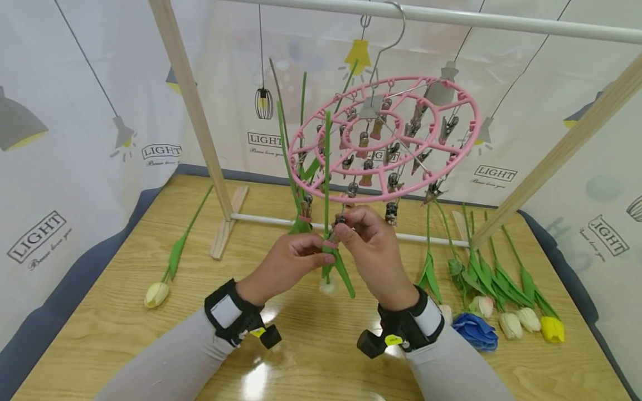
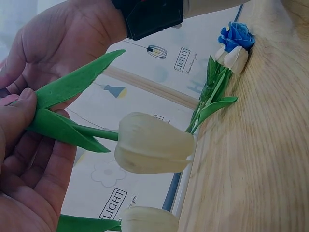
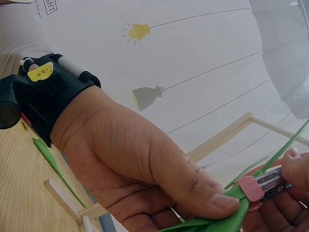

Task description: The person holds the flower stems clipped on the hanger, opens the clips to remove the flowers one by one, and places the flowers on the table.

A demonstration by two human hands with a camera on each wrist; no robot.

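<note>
My left hand [image 1: 288, 262] pinches the green stem and leaves of a white tulip [image 2: 154, 142], which hangs bloom down. With thumb and fingers, my right hand [image 1: 376, 250] grips a metal clip with pink tips [image 3: 270, 181]. The clip's tips lie against the tulip's greenery, just beside my left thumb. That clip hangs from a pink round hanger [image 1: 473, 120] carrying several more clips. Left of my hands, another clip [image 1: 306, 207] holds a second flower's green leaf [image 1: 301, 225]. Part of the right-hand fingers is hidden in the right wrist view.
A white bar [image 1: 451, 18] on wooden posts [image 1: 193, 106] bears the hanger's hook. One pale yellow tulip [image 1: 156, 295] lies on the table at left. Several tulips and a blue flower [image 1: 475, 331] are at right. A printed cloth [image 1: 100, 67] stands behind.
</note>
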